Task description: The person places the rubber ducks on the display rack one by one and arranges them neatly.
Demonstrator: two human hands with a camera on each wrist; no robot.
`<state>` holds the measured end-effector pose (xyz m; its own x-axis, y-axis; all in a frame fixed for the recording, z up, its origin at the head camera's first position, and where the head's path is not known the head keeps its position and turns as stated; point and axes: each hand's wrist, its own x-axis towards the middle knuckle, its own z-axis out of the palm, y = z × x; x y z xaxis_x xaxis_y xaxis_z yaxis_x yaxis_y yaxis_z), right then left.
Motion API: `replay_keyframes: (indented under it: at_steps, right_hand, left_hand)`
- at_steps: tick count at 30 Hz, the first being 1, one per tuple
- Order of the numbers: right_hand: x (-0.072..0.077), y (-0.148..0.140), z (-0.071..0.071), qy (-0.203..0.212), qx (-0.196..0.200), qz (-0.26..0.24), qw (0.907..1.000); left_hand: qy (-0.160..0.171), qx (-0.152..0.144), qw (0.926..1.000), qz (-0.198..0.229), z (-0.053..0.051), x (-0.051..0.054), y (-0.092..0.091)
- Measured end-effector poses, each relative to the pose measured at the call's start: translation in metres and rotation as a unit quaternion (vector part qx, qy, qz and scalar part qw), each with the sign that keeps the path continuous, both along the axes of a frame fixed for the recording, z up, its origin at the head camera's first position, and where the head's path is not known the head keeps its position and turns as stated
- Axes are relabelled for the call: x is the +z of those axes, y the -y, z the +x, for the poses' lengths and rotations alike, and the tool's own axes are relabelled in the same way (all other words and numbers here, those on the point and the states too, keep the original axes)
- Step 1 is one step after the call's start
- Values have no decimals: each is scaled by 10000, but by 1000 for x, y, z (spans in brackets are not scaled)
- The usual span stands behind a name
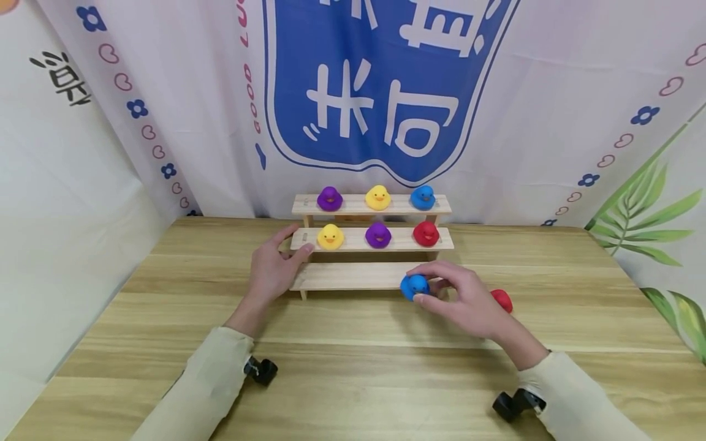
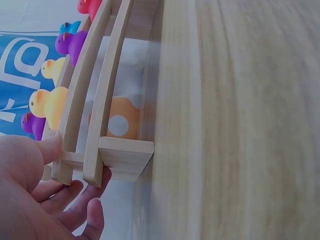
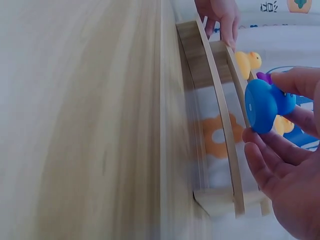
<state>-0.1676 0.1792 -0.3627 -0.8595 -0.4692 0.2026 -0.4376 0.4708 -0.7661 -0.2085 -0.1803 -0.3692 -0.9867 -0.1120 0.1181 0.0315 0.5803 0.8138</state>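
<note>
My right hand [image 1: 460, 297] pinches a blue rubber duck [image 1: 415, 286] between thumb and fingers, in front of the right part of the bottom step of a three-step wooden stand [image 1: 353, 277]. In the right wrist view that blue duck [image 3: 265, 105] is held clear of the wood. At the stand's left end, my left hand [image 1: 276, 263] grips the middle step, its thumb [image 2: 50, 147] on top and fingers below. On the top step sit a purple duck [image 1: 330, 199], a yellow duck [image 1: 378, 198] and a blue one. The middle step bears yellow, purple and red ducks [image 1: 426, 234].
A red duck [image 1: 502, 300] lies on the wooden table [image 1: 353, 380] to the right, partly hidden behind my right wrist. Behind the stand hangs a printed curtain [image 1: 220, 110] with a blue panel, close to the table's back edge.
</note>
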Motion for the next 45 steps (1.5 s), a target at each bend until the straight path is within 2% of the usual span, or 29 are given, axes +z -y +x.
replay_keyframes:
  at_steps: [14, 26, 35, 39, 45]
  right_hand:
    - [-2, 42, -14, 263, 163, -207, 9993]
    - [-2, 82, -20, 372, 492, -473, 9970]
    - [-5, 102, -22, 311, 235, -217, 9990]
    - [-5, 107, -22, 387, 42, -159, 9991]
    - [-9, 113, -26, 489, -30, -141, 9987]
  left_hand:
    - [36, 10, 10000, -13, -1, -1, 1]
    - [20, 15, 10000, -38, 0, 1, 0]
    - [48, 80, 9999, -70, -1, 0, -2]
    - [83, 41, 9999, -61, -1, -1, -2]
    - [114, 62, 9999, -68, -1, 0, -1]
